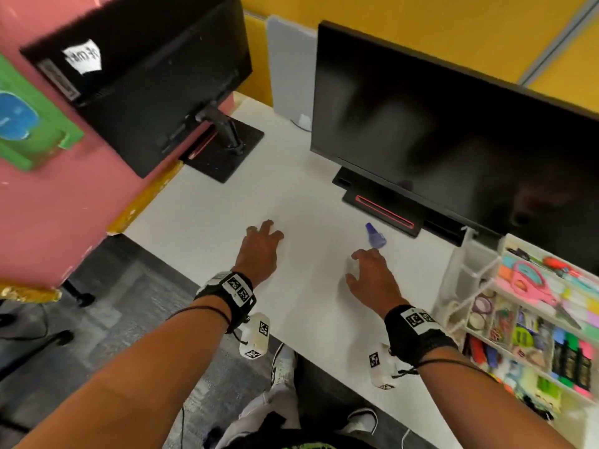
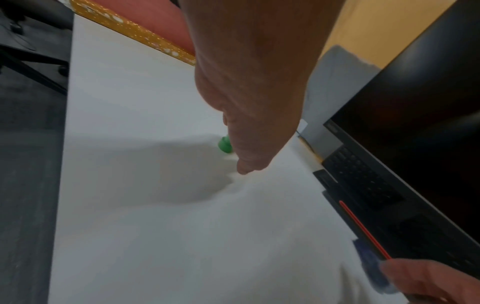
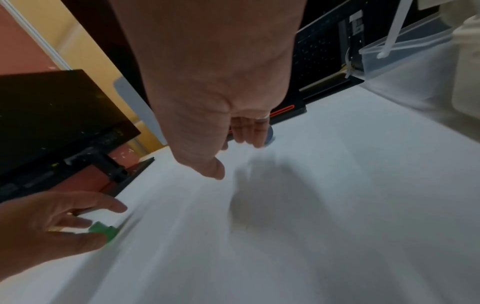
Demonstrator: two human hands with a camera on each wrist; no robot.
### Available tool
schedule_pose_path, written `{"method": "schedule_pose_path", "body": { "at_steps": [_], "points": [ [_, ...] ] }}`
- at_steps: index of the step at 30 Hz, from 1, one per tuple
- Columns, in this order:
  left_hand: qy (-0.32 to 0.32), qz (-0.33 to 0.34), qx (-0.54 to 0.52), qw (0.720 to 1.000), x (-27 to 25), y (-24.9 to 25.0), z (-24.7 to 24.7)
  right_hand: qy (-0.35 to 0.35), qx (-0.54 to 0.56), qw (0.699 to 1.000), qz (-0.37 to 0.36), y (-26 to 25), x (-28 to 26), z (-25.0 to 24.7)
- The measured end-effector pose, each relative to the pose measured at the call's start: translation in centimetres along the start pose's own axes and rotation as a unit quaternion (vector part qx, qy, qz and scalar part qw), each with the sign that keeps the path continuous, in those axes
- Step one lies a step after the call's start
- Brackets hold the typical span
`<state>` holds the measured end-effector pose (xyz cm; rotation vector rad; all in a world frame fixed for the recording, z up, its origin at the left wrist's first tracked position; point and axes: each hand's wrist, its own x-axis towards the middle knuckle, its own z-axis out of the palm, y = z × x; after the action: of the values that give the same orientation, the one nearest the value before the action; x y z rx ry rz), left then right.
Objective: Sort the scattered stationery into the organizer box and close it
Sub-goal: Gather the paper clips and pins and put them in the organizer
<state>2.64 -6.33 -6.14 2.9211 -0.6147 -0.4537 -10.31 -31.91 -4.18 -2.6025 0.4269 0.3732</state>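
A: Two loose pieces left on the white desk (image 1: 207, 202). Blue-capped item (image 1: 375, 236) lying just beyond the right hand (image 1: 372, 277), cap end tilted away toward the monitor base (image 1: 382, 210), long axis roughly in line with the reach.

B: And the green-capped item (image 3: 102, 232)?

A: Hidden in the head view under the left hand (image 1: 261, 251); seen from the right wrist just beside the left fingertips (image 3: 85, 223), touching or nearly so (cannot tell which).

B: State of the hands?

A: Both spread wide, fingers relaxed and pointing down at the desk, holding nothing. Right fingers (image 3: 249, 129) close above the blue piece, not closed round it.

B: Nearer hand for each?

A: Right for blue, left for green; one apiece, no crossing needed.

B: Destination?

A: Organizer box (image 1: 531, 319) at far right, lid still open, compartments already crowded; well apart from the left hand, near the right. Judged: longer carry for the green piece.
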Motion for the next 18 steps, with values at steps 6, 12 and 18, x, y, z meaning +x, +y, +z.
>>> {"method": "schedule_pose_path", "body": {
  "at_steps": [6, 12, 18],
  "points": [
    [-0.032, -0.018, -0.047, 0.998, 0.9, -2.0, 0.6, 0.06, -0.034, 0.997, 0.045, 0.7, 3.7, -0.9],
    [-0.006, 0.009, -0.101, 0.995, 0.2, -1.9, 1.7, 0.01, -0.051, 0.996, 0.066, 2.2, 6.1, -1.8],
    [0.001, 0.014, -0.218, 0.976, 0.2, 0.8, 1.0, 0.063, -0.056, 0.994, 0.067, 2.5, 5.5, -0.4]
  ]
}}
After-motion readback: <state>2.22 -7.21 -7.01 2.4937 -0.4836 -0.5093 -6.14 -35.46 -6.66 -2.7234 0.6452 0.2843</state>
